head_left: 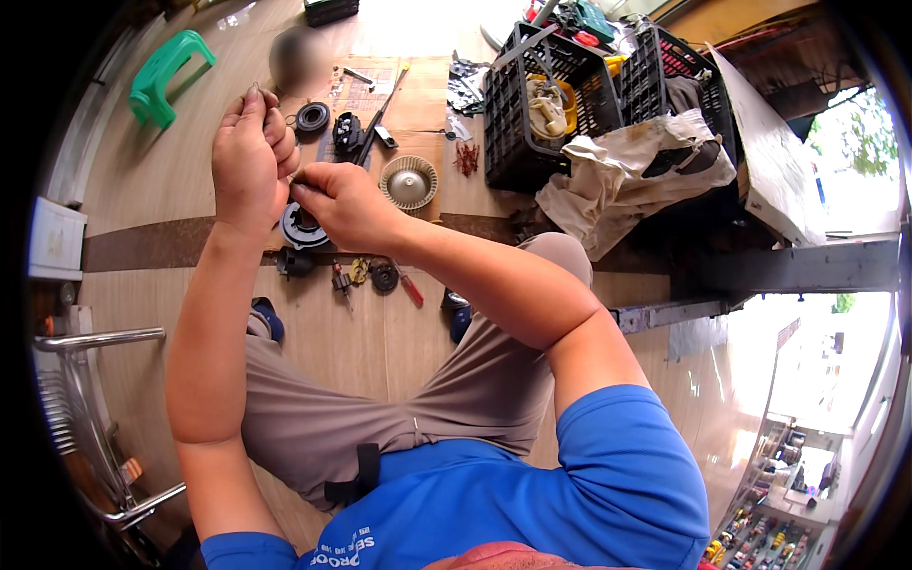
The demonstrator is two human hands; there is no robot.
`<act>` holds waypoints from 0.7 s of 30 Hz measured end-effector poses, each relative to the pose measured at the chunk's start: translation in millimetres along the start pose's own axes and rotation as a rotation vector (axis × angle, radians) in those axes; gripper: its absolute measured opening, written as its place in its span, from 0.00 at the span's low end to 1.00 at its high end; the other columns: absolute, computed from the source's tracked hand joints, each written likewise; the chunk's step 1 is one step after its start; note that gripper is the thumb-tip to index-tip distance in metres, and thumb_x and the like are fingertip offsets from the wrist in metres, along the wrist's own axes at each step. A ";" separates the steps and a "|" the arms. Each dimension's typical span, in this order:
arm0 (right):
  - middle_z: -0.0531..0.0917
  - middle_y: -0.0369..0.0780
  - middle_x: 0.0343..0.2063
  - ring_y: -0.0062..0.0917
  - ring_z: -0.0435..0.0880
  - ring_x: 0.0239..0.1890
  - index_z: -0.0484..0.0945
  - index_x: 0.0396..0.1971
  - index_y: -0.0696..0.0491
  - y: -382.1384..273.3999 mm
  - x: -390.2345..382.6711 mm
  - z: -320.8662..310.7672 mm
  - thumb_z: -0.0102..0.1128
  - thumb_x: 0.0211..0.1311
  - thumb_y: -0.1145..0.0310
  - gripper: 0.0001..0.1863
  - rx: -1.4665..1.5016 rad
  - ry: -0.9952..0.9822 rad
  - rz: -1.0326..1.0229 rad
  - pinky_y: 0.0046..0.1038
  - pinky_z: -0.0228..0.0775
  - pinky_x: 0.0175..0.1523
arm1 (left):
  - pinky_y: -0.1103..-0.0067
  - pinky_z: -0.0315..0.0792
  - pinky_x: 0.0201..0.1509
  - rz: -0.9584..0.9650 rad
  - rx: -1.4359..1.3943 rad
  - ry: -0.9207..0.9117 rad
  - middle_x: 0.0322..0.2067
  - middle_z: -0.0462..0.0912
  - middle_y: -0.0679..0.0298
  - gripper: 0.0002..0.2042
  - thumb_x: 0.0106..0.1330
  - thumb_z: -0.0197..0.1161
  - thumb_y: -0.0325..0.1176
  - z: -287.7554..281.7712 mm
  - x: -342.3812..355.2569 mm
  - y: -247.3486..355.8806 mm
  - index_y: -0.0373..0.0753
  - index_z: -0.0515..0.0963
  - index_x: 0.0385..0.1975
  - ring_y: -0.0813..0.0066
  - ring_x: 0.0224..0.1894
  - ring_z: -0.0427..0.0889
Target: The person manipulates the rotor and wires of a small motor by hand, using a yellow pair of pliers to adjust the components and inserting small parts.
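Observation:
My left hand [252, 157] is raised, its thumb and forefinger pinched together at the top on something too small to make out. Just to its right, my right hand [350, 201] is closed, thumb against forefinger, on a small dark thing mostly hidden by the fingers. Below the hands lies a round black-and-silver part [300, 231], partly covered. A black ring-shaped part [313, 116] and a black mechanical part [348, 133] lie beyond them. To the right, a finned blower wheel [409, 183] rests on flattened cardboard [418, 104].
Nearer my feet lie a motor armature [342, 281], a black round part [385, 276] and a red-handled screwdriver [411, 291]. Black crates [513, 157] and a draped pale cloth [598, 176] stand at right. A green stool [169, 74] is far left, a metal frame [104, 337] nearer.

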State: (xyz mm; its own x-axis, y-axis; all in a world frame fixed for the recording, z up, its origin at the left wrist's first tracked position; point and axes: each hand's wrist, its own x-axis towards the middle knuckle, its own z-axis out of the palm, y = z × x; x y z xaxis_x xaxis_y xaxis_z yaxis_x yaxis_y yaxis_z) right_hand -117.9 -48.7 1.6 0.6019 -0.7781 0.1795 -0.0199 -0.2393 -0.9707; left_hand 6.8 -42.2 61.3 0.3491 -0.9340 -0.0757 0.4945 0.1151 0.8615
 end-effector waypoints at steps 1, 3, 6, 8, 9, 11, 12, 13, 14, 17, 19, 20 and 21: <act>0.79 0.53 0.25 0.32 0.76 0.25 0.76 0.31 0.63 0.2 0.3 1.6 0.55 0.63 0.71 0.09 0.003 -0.004 0.000 0.33 0.70 0.37 | 0.83 0.47 0.16 0.009 0.005 -0.010 0.16 0.57 0.74 0.11 0.77 0.42 0.37 -1.2 -0.7 0.0 0.41 0.69 0.34 0.85 0.14 0.51; 0.78 0.51 0.23 0.27 0.75 0.25 0.76 0.32 0.63 3.3 0.1 1.4 0.55 0.63 0.72 0.08 0.020 -0.016 -0.001 0.31 0.70 0.36 | 0.83 0.47 0.16 0.007 0.017 -0.010 0.16 0.57 0.74 0.11 0.77 0.42 0.37 -2.3 0.3 -1.9 0.41 0.69 0.35 0.86 0.14 0.51; 0.77 0.48 0.20 0.22 0.72 0.24 0.77 0.33 0.63 6.5 0.1 2.5 0.54 0.64 0.73 0.08 0.082 -0.047 0.040 0.29 0.70 0.34 | 0.84 0.47 0.16 -0.008 0.024 -0.015 0.16 0.57 0.75 0.11 0.77 0.44 0.38 -5.5 2.2 -4.2 0.41 0.70 0.36 0.86 0.14 0.51; 0.76 0.39 0.22 0.16 0.70 0.26 0.77 0.34 0.62 6.7 -0.6 -0.3 0.53 0.66 0.73 0.08 0.068 -0.077 0.063 0.24 0.67 0.33 | 0.84 0.47 0.16 -0.022 0.018 -0.017 0.16 0.57 0.75 0.11 0.77 0.45 0.38 -8.0 3.6 -7.1 0.40 0.71 0.36 0.87 0.14 0.51; 0.75 0.30 0.23 0.10 0.67 0.28 0.77 0.35 0.62 6.3 -0.6 -0.7 0.51 0.68 0.73 0.08 0.052 -0.106 0.086 0.19 0.64 0.32 | 0.84 0.47 0.16 -0.015 0.065 -0.025 0.16 0.57 0.75 0.11 0.77 0.46 0.39 -9.7 4.5 -9.4 0.40 0.71 0.36 0.87 0.14 0.51; 0.76 0.38 0.21 0.15 0.68 0.26 0.77 0.34 0.62 9.3 -0.6 1.1 0.53 0.66 0.73 0.08 0.091 -0.086 0.089 0.24 0.66 0.32 | 0.84 0.47 0.16 -0.010 0.111 -0.029 0.16 0.56 0.76 0.11 0.76 0.47 0.39 -9.7 3.7 -11.1 0.40 0.71 0.36 0.87 0.14 0.51; 0.77 0.46 0.19 0.20 0.69 0.23 0.78 0.33 0.62 11.1 -0.5 1.6 0.55 0.64 0.72 0.08 0.128 -0.061 0.091 0.28 0.68 0.33 | 0.84 0.47 0.16 0.000 0.095 -0.017 0.15 0.56 0.76 0.11 0.76 0.48 0.40 -6.0 2.3 -12.0 0.40 0.72 0.36 0.87 0.14 0.51; 0.77 0.46 0.19 0.20 0.69 0.23 0.78 0.33 0.62 12.9 -0.7 1.0 0.55 0.64 0.72 0.08 0.129 -0.064 0.093 0.28 0.68 0.33 | 0.85 0.47 0.16 0.009 0.079 -0.006 0.15 0.56 0.76 0.11 0.75 0.49 0.40 -3.8 1.4 -12.4 0.39 0.72 0.35 0.88 0.14 0.51; 0.76 0.37 0.21 0.15 0.68 0.25 0.78 0.34 0.63 11.5 -0.8 0.5 0.53 0.67 0.72 0.09 0.137 -0.097 0.103 0.23 0.66 0.32 | 0.85 0.47 0.16 0.011 0.080 0.000 0.15 0.56 0.76 0.11 0.75 0.49 0.40 -4.2 1.5 -9.8 0.39 0.72 0.35 0.88 0.14 0.51; 0.77 0.32 0.22 0.12 0.70 0.26 0.78 0.34 0.61 5.0 0.4 -6.5 0.54 0.68 0.71 0.08 0.015 -0.132 0.042 0.20 0.66 0.32 | 0.84 0.47 0.16 0.052 0.108 0.018 0.15 0.56 0.77 0.12 0.75 0.49 0.41 -8.5 10.2 -4.7 0.39 0.72 0.36 0.88 0.14 0.51; 0.82 0.40 0.22 0.17 0.76 0.25 0.81 0.35 0.58 -2.9 2.8 -15.4 0.59 0.64 0.70 0.07 -0.250 -0.125 -0.103 0.22 0.70 0.33 | 0.84 0.48 0.16 0.168 0.497 0.032 0.16 0.60 0.76 0.13 0.75 0.51 0.41 -18.5 18.9 -4.3 0.39 0.74 0.33 0.89 0.14 0.53; 0.82 0.45 0.24 0.25 0.81 0.26 0.82 0.34 0.55 -7.5 4.1 -21.9 0.61 0.62 0.68 0.07 -0.344 -0.142 -0.115 0.26 0.72 0.35 | 0.84 0.48 0.16 0.166 0.499 0.034 0.16 0.60 0.76 0.13 0.75 0.51 0.41 -18.8 18.1 -5.3 0.39 0.74 0.33 0.89 0.14 0.53; 0.82 0.45 0.24 0.25 0.81 0.26 0.82 0.34 0.55 -13.3 4.6 -27.6 0.61 0.62 0.68 0.07 -0.342 -0.145 -0.112 0.26 0.72 0.35 | 0.84 0.52 0.17 0.158 0.658 0.011 0.17 0.63 0.75 0.13 0.74 0.51 0.40 -19.7 16.8 -7.4 0.37 0.75 0.33 0.89 0.16 0.57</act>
State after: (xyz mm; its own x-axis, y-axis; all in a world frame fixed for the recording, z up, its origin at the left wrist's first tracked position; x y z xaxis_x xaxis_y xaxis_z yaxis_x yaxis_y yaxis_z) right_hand -136.9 -65.1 19.7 0.7214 -0.6519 0.2336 -0.1978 -0.5173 -0.8326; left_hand 24.7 -52.1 43.8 0.3874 -0.9189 0.0737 -0.1497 0.0162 0.9886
